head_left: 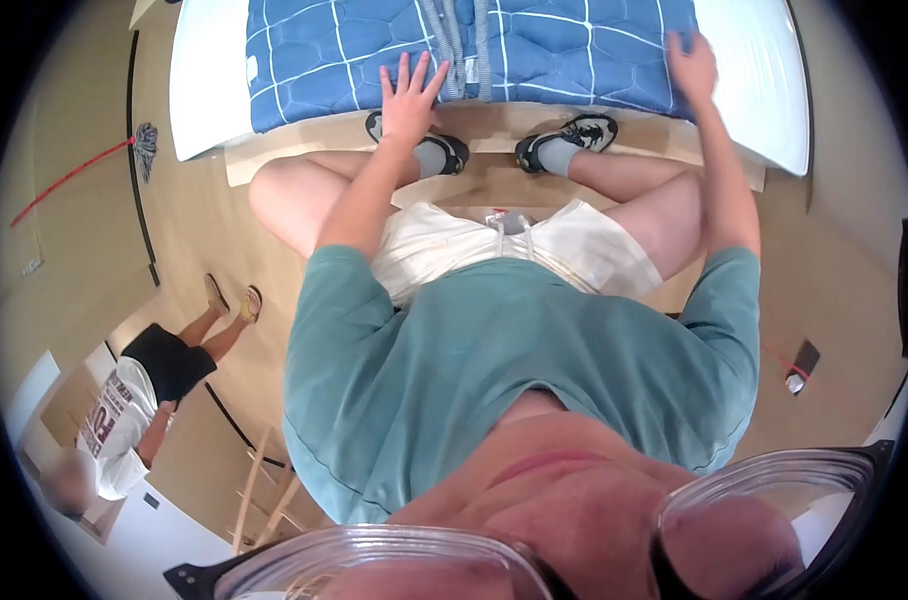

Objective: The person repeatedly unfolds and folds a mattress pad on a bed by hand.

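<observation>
A folded blue quilt [344, 50] with white grid lines lies on a white padded surface, in front of my knees. Grey striped edging [483, 50] runs down its middle, and a small white label shows beside it. My left hand [411, 105] rests palm down on the quilt's near part, left of the edging, fingers spread. At the quilt's right edge is my right hand [694, 70], its fingers apart and slightly bent against the fabric. Part of its fingertips and the quilt's far end are hidden or out of view.
The white padded surface [749, 80] sits on a light wooden base [284, 143]. To the left, a mop with a red handle [74, 180] and another person [144, 400] stand on the floor. A wooden frame [259, 490] is at the lower left. A dark object [805, 360] lies at right.
</observation>
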{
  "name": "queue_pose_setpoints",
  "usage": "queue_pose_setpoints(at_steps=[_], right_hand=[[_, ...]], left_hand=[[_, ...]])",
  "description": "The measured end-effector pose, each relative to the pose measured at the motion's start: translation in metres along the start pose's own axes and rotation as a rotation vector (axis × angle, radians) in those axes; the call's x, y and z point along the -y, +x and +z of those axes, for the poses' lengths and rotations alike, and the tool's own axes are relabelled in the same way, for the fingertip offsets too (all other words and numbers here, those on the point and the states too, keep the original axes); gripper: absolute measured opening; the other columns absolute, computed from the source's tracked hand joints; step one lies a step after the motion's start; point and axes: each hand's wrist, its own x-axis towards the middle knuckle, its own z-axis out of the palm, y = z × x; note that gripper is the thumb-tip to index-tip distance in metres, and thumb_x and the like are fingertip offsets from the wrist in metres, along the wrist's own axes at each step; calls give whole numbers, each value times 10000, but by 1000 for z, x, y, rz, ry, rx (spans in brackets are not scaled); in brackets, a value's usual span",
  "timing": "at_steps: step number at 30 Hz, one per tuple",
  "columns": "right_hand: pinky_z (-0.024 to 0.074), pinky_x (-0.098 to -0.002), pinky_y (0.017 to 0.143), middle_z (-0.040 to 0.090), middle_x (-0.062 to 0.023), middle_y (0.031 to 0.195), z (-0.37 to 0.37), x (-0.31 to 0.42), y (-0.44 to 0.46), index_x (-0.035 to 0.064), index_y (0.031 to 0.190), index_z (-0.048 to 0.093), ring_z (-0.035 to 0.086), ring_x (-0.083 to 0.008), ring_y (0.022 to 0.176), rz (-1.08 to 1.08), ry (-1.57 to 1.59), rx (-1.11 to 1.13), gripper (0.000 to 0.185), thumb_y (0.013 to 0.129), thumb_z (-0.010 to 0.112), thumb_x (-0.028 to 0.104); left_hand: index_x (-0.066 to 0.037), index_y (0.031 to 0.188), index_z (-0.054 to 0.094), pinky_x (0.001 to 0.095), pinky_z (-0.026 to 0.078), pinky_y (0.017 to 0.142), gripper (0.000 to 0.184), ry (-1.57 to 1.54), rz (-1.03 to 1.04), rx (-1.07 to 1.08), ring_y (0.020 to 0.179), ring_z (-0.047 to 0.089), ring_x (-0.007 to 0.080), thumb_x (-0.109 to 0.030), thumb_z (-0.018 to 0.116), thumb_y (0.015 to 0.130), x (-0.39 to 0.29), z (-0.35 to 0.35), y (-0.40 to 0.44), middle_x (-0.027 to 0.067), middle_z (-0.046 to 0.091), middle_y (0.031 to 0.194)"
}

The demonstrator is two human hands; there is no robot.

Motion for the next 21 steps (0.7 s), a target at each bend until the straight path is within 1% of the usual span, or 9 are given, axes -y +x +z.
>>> queue_pose_setpoints(at_steps=[3,4,6,7,10,15,17,19,21], right_hand=[[410,-438,1148,575,-293,1429,50,-152,79,-68,1486,474,569,-389,1323,518,198,188,1077,855,543,802],[410,-438,1148,575,-293,1429,40,-140,81,-68,1486,474,569,-389,1323,498,198,189,1077,855,543,802],[405,-411,1150,570,-290,1429,11,-110,70,-120,1455,479,561,-352,1329,890,848,503,993,906,611,697],[405,-411,1150,570,-290,1429,6,-106,79,-120,1455,479,561,-352,1329,870,837,518,993,906,611,697],[498,-384,1041,650,-250,1316,-7,-111,88,-173,1385,513,655,-300,1182,590,670,725,761,959,725,421],[549,-389,946,706,-225,1196,-80,-147,117,-139,1313,608,707,-291,1065,420,394,374,751,915,756,481],[533,-420,987,700,-249,1235,-129,-171,147,-119,1304,631,692,-333,1138,425,68,257,821,861,769,558],[508,-452,1028,676,-285,1285,-167,-226,198,-108,1296,644,655,-382,1223,344,-195,109,871,822,758,613],[483,-461,1062,646,-313,1324,-234,-160,199,-122,1300,632,615,-406,1284,311,-360,61,890,826,731,623]], left_hand=[[-381,1610,323,703,246,1178,987,1,-47,-12,1527,290,392,-220,816,770,2,0,1,65,321,1667],[-379,1614,315,706,244,1177,993,-9,-28,22,1527,288,396,-212,813,770,3,0,3,68,306,1673],[-365,1619,302,706,252,1174,1000,-12,-5,66,1521,290,411,-192,806,773,3,1,7,77,285,1679],[-365,1619,302,706,252,1174,1000,-15,-31,62,1521,290,411,-192,806,773,2,0,9,77,285,1679],[-349,1613,320,701,296,1152,952,14,23,36,1495,324,432,-173,782,799,-1,1,11,74,326,1652],[-333,1593,364,671,323,1154,844,31,40,12,1463,383,430,-206,748,852,-54,2,39,82,360,1634],[-332,1592,367,635,319,1175,859,-30,245,-128,1476,376,399,-253,774,840,-74,9,44,89,354,1640],[-327,1589,372,623,311,1184,866,-85,226,-106,1480,375,384,-285,788,831,-77,-7,37,91,352,1642],[-323,1587,377,611,303,1194,876,-138,222,-90,1484,374,369,-318,801,821,-69,-20,33,93,350,1644]])
